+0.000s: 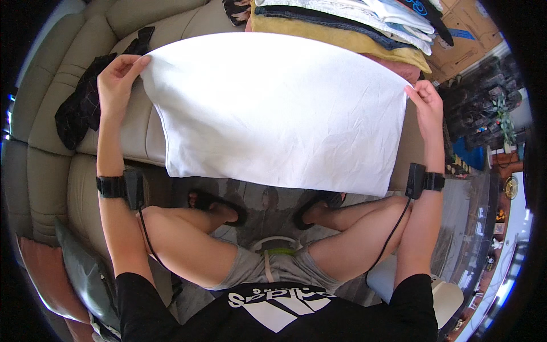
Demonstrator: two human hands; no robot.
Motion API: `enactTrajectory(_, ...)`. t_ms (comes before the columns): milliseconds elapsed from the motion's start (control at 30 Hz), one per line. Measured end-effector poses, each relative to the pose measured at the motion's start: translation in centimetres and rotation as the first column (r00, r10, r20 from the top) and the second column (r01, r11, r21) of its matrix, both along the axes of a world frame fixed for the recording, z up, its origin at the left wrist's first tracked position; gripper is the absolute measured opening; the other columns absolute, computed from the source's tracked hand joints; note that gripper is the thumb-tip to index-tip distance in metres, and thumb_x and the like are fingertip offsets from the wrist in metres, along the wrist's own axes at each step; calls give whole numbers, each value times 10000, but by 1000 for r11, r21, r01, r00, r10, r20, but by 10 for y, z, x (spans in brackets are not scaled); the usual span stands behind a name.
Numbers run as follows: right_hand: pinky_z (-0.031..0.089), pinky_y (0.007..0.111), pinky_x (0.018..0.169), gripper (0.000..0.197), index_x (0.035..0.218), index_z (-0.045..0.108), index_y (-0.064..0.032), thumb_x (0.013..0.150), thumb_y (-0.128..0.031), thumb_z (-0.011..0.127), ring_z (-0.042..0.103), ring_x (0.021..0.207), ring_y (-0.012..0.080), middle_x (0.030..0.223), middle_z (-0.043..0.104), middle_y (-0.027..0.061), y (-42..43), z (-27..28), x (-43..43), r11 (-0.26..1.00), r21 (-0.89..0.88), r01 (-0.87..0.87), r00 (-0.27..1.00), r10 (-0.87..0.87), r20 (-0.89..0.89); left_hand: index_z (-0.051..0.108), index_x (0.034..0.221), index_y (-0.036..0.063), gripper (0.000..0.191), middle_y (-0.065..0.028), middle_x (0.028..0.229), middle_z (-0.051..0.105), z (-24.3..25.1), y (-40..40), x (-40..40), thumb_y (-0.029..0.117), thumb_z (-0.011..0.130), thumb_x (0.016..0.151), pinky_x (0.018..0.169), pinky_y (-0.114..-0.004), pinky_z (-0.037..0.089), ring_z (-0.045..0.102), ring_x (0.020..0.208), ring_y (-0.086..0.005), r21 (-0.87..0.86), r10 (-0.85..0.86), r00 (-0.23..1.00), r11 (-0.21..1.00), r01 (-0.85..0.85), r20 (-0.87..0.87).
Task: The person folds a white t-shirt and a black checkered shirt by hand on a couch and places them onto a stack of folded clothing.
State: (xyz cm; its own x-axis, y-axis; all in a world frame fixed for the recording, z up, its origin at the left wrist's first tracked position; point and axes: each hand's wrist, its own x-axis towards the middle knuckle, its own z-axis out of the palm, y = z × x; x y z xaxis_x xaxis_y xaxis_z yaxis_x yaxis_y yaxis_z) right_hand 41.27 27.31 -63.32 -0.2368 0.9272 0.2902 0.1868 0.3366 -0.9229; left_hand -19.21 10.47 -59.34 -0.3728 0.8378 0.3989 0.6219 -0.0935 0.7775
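Observation:
A white cloth [273, 115] is stretched wide between my two hands, above the sofa seat's front edge. My left hand [122, 77] pinches its upper left corner between thumb and fingers. At the upper right corner, my right hand [425, 100] grips the fabric the same way. The cloth's lower edge hangs over the floor, in front of my feet. Faint creases run across its right half. It hides part of the sofa and of the folded pile behind it.
A beige leather sofa [171, 34] curves around the left and far side. Folded clothes [333, 34] are stacked on it at the back right. Black garments [81, 107] lie loosely on the left. A cardboard box [466, 47] stands behind the stack. Cushions [81, 265] rest at lower left.

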Motion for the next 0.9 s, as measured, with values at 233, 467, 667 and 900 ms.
enactTrajectory(233, 447, 213, 696, 178, 1005, 612, -19, 876, -65, 726, 590, 803, 81, 871, 656, 13, 24, -35, -31, 973, -92, 212, 971, -221, -92, 653, 1119, -2, 230, -13, 987, 655, -65, 52, 14, 129, 685, 933, 776, -216, 468, 584, 878, -90, -15, -12, 975, 1000, 16, 222)
enactTrajectory(467, 477, 231, 713, 282, 1108, 635, 18, 855, -54, 736, 623, 812, 114, 928, 692, 58, 36, -38, -36, 970, -128, 207, 977, -197, 83, 715, 1012, 10, 197, -47, 846, 685, -75, 69, 13, 161, 712, 886, 727, -268, 490, 605, 784, -113, -218, 152, 988, 963, -157, -37)
enactTrajectory(667, 486, 240, 738, 292, 1111, 635, 13, 857, -80, 745, 633, 838, 129, 955, 696, 77, 44, -55, -50, 966, -75, 247, 953, -228, 199, 697, 1041, -32, 280, -76, 877, 720, -79, 74, 15, 191, 731, 875, 697, -244, 495, 638, 761, -104, -212, 297, 944, 923, -322, -141)
enactTrajectory(900, 484, 243, 737, 283, 1097, 605, 16, 867, -85, 736, 631, 838, 129, 950, 691, 77, 47, -56, -43, 964, 49, 260, 965, -259, -37, 686, 1000, -34, 267, -63, 843, 708, -80, 76, 8, 205, 726, 887, 684, -259, 490, 611, 720, -101, 85, 197, 975, 975, -207, 106)
